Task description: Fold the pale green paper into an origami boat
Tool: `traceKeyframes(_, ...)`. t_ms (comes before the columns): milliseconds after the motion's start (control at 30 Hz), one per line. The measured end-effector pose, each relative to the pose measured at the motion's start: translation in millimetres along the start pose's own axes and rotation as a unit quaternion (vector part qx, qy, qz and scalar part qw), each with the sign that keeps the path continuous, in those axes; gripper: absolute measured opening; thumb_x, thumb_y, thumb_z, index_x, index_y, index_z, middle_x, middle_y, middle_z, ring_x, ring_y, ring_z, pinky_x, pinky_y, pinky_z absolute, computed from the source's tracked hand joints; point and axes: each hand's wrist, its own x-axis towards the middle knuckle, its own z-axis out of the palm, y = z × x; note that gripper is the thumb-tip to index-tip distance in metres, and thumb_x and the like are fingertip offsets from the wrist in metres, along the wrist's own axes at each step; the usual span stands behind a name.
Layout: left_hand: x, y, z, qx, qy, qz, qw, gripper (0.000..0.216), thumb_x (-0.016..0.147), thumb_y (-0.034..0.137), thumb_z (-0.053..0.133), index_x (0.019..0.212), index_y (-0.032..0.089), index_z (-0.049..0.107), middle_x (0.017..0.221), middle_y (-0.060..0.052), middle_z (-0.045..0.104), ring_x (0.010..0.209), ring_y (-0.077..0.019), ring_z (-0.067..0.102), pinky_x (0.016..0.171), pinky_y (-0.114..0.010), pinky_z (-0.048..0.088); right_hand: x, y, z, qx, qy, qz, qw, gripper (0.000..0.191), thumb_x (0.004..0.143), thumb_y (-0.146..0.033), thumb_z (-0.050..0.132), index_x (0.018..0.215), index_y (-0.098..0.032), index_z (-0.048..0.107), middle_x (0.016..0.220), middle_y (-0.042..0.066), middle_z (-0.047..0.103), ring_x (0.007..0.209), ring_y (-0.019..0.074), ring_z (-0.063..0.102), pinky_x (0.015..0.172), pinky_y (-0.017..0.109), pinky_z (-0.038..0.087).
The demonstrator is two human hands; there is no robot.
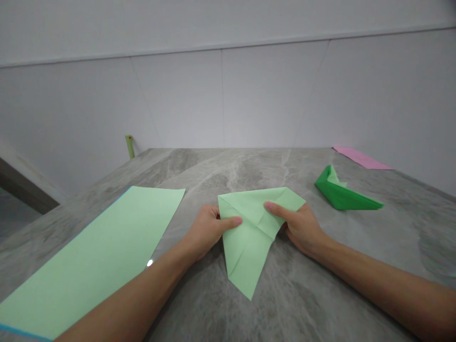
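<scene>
Between my hands is a folded sheet of light green paper (249,237), creased in several places, its pointed end toward me. My left hand (210,230) pinches its left edge, thumb on top and fingers underneath. At the right side my right hand (301,225) grips the paper the same way, its thumb lying on the upper face. The fingertips beneath the paper are hidden.
A large light green sheet (103,251) with blue edges lies on the left, partly under my left forearm. To the right sits a dark green folded paper figure (345,194). A pink sheet (363,158) is at the back right of the grey marbled table (228,166), against the wall.
</scene>
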Motion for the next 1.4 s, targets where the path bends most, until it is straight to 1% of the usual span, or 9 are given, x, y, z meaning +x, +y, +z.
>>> traceKeyframes(267,4,-3,-1,-0.056,0.072,0.022,0.996,0.030,0.067,0.035,0.076,0.083,0.009,0.073,0.082,-0.012,0.074,0.068,-0.0226,0.067,0.068,-0.035,0.052,1,-2,-2,-0.043,-0.027,0.031,0.998,0.036,0.072,-0.039,0.075,0.100,-0.018,0.068,0.093,0.010,0.073,0.081,0.0267,0.069,0.076,0.042,0.056)
traceKeyframes(367,5,-4,-5,-0.039,0.105,0.008,0.994,0.031,0.065,0.036,0.076,0.081,0.009,0.072,0.084,-0.013,0.073,0.070,-0.0233,0.067,0.066,-0.033,0.051,6,-7,-7,-0.156,0.053,-0.096,0.982,0.052,0.075,-0.041,0.069,0.122,-0.023,0.056,0.110,0.011,0.069,0.094,0.0293,0.066,0.080,0.048,0.053)
traceKeyframes(467,4,-3,-7,0.054,0.081,-0.016,0.995,0.030,0.066,0.038,0.074,0.077,0.010,0.072,0.079,-0.010,0.072,0.063,-0.0193,0.064,0.058,-0.028,0.047,2,-15,-6,-0.410,0.096,-0.307,0.853,0.045,0.075,-0.034,0.068,0.119,-0.025,0.059,0.120,0.010,0.064,0.113,0.0315,0.057,0.096,0.054,0.039)
traceKeyframes(533,2,0,-7,0.144,0.046,-0.033,0.988,0.030,0.066,0.039,0.073,0.070,0.010,0.071,0.069,-0.007,0.068,0.054,-0.0149,0.057,0.051,-0.025,0.042,-7,-21,-2,-0.531,0.007,-0.368,0.764,0.021,0.081,-0.028,0.062,0.101,-0.026,0.067,0.107,0.006,0.070,0.105,0.0283,0.060,0.102,0.056,0.026)
traceKeyframes(600,-1,4,-7,0.192,-0.017,-0.030,0.981,0.029,0.067,0.040,0.071,0.068,0.011,0.070,0.065,-0.004,0.065,0.053,-0.0123,0.053,0.049,-0.023,0.039,-16,-25,6,-0.570,-0.072,-0.368,0.731,0.014,0.084,-0.026,0.059,0.094,-0.025,0.069,0.090,0.002,0.073,0.090,0.0230,0.065,0.105,0.056,0.019)
traceKeyframes(767,-9,12,-5,0.254,-0.098,-0.026,0.962,0.028,0.068,0.039,0.070,0.062,0.013,0.067,0.056,0.001,0.058,0.048,-0.0092,0.046,0.045,-0.020,0.032,-28,-27,18,-0.518,-0.207,-0.268,0.786,0.019,0.089,-0.031,0.054,0.082,-0.024,0.070,0.074,0.000,0.071,0.068,0.0168,0.063,0.081,0.037,0.040)
traceKeyframes(867,-10,13,-3,0.232,-0.091,-0.047,0.967,0.025,0.065,0.038,0.073,0.066,0.014,0.070,0.060,0.000,0.063,0.051,-0.0111,0.051,0.048,-0.021,0.038,-27,-23,20,-0.470,-0.200,-0.173,0.842,0.030,0.088,-0.036,0.053,0.065,-0.020,0.066,0.059,0.000,0.063,0.057,0.0150,0.056,0.056,0.027,0.039)
traceKeyframes(1000,-10,13,-1,0.182,-0.082,-0.064,0.978,0.025,0.062,0.038,0.076,0.074,0.016,0.074,0.071,-0.003,0.070,0.059,-0.0155,0.060,0.055,-0.024,0.045,-25,-18,19,-0.388,-0.179,-0.070,0.901,0.031,0.084,-0.041,0.056,0.064,-0.018,0.063,0.057,0.000,0.058,0.054,0.0132,0.050,0.049,0.024,0.037)
traceKeyframes(1400,-15,13,4,0.282,-0.133,-0.042,0.949,0.026,0.065,0.037,0.072,0.073,0.012,0.073,0.063,0.000,0.062,0.054,-0.0123,0.051,0.050,-0.022,0.036,-24,-13,17,-0.274,-0.225,-0.029,0.935,0.022,0.076,-0.040,0.069,0.077,-0.018,0.072,0.065,0.001,0.063,0.057,0.0124,0.052,0.052,0.024,0.039)
